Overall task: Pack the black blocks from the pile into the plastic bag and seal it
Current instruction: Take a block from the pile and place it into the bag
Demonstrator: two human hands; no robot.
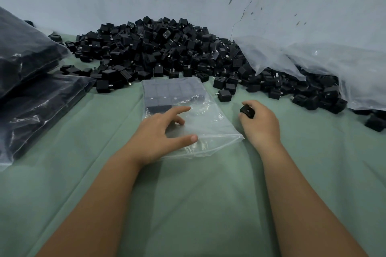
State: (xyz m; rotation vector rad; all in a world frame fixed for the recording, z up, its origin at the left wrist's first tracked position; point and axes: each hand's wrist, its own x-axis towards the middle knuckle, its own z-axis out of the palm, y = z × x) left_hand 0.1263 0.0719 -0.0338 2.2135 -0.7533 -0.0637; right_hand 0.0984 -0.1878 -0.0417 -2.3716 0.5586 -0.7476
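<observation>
The right hand (260, 123) is curled round one black block (247, 111), just right of the plastic bag (200, 115). The left hand (160, 131) lies spread and relaxed on the bag's near, open end. Blocks already fill its far half in rows; the pile (158, 48) sits beyond. That limp mouth could collapse as the block goes in, snagging it or jumbling the rows.

Both forearms are bare up to the frame's bottom edge, with no sleeves showing. The left hand (158, 133) and right hand (261, 123) wear nothing either.
</observation>
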